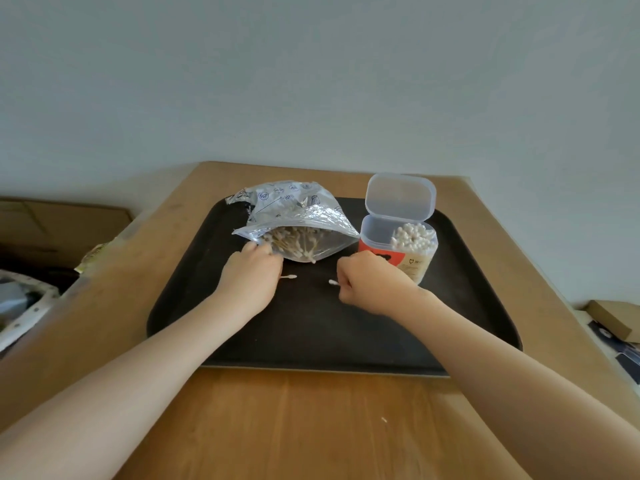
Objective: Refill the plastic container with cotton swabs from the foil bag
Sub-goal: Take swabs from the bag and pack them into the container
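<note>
Left hand (pixel 254 271) grips the foil bag (pixel 298 220) at its mouth on the tray (pixel 194 306); right hand (pixel 363 282), pinching one swab (pixel 333 282), could knock over the open, part-filled container (pixel 398 244) just behind it.

A tray (pixel 450 341) lies on a table (pixel 311 427). On the tray, the bag (pixel 294 216) lies at the back left with its mouth toward the person, and swabs (pixel 294 242) are inside it. The container (pixel 398 244) stands to the right of the bag, lid (pixel 400 195) up behind it, with swabs in its right part. The left hand (pixel 251 275) is at the bag's mouth, the right hand (pixel 370 282) just before the container. Between the hands lie two loose swabs (pixel 289 277), each beside one hand
</note>
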Demonstrator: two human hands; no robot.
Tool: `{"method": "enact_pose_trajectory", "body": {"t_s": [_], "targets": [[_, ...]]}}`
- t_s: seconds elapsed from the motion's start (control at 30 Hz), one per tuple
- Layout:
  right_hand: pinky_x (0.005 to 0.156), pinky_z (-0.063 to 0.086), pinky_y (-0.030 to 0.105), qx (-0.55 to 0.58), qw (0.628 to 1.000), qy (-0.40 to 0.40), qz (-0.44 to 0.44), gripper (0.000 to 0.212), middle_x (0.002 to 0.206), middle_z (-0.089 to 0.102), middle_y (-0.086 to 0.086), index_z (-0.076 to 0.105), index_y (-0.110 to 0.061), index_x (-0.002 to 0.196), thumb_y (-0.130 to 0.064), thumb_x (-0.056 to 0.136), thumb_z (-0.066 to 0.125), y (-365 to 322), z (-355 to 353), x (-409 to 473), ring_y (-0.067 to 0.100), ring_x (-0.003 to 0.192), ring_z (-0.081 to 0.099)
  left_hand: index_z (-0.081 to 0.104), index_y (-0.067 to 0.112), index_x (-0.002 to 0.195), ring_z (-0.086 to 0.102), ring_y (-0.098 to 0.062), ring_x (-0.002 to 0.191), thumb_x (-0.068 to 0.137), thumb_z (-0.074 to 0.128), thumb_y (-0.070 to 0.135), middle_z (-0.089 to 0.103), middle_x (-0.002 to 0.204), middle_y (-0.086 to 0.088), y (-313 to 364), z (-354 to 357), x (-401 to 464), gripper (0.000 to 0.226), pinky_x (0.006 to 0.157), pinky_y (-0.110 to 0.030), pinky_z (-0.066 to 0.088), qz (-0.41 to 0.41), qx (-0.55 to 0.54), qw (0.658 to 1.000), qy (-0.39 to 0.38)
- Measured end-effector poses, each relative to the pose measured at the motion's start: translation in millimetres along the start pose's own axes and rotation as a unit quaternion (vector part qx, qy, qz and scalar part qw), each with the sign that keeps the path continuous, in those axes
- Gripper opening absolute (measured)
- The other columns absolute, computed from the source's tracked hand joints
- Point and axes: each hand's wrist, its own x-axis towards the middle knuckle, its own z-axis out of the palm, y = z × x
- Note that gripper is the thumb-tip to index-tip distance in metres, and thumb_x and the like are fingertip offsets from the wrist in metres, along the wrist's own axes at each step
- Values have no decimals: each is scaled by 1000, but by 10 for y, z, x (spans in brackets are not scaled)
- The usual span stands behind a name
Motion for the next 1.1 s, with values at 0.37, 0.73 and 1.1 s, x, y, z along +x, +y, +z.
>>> {"method": "enact_pose_trajectory", "body": {"t_s": [0.37, 0.73, 1.1], "targets": [[68, 59, 30, 551, 819, 163, 0, 26, 77, 64, 12, 62, -10, 107, 5, 88, 52, -122, -25, 82, 23, 65, 66, 48, 15, 104, 68, -11, 80, 99, 37, 24, 68, 88, -1, 245, -233, -23, 15, 75, -29, 55, -28, -517, 854, -47], [59, 53, 20, 583, 778, 234, 15, 14, 69, 66, 12, 62, -10, 99, -6, 94, 50, -11, -82, -10, 17, 60, 66, 52, 12, 88, 54, -12, 54, 95, 49, 24, 58, 65, -2, 472, -350, 111, 15, 45, -23, 42, -33, -596, 802, -23], [63, 53, 25, 359, 828, 420, 91, 10, 71, 68, 1, 68, -13, 80, -5, 84, 62, 754, -536, -130, 8, 57, 63, 59, 20, 106, 43, -16, 118, 87, 61, 34, 50, 122, -1, 743, -286, 472, 24, 93, -24, 32, 8, -384, 921, 61]]}}
